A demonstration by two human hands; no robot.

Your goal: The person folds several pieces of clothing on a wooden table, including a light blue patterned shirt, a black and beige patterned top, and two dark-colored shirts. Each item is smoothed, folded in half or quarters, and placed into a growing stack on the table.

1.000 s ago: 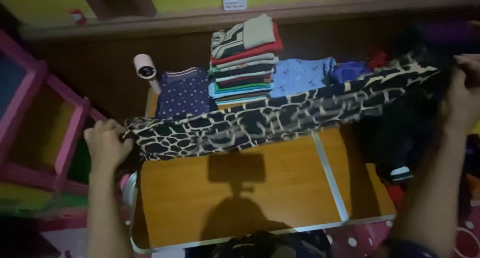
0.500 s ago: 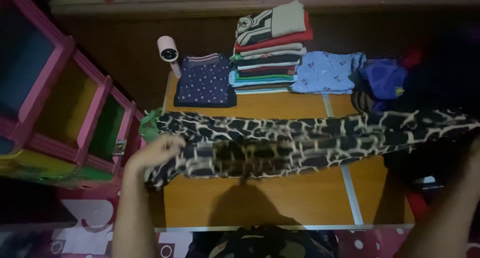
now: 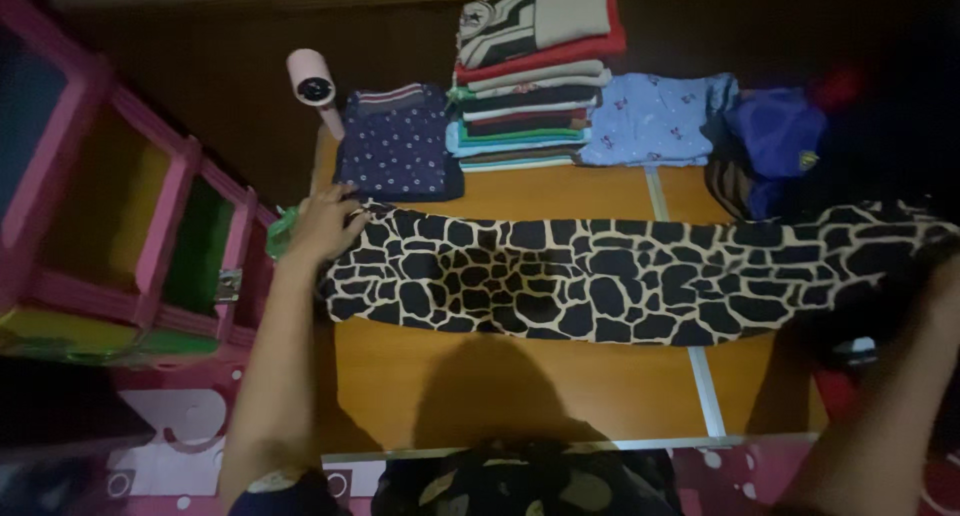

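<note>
— Surface? Wooden folding table (image 3: 520, 396), dim room, bare board nearest the viewer.

— Item one? Black-and-tan animal-print garment (image 3: 620, 276), laid flat in a long band across the table's middle, left edge to right edge.

— Hands? Left hand (image 3: 325, 221) flat, fingers spread, pressing the garment's left end. Right hand (image 3: 945, 281) at the right end; grip too dark to tell.

— Beyond? Navy dotted folded garment (image 3: 395, 141), tall stack of folded clothes (image 3: 535, 76), light blue folded garment (image 3: 650, 121), pink-and-white device (image 3: 312, 84). Pink shelf unit (image 3: 150, 226) to the left.
</note>
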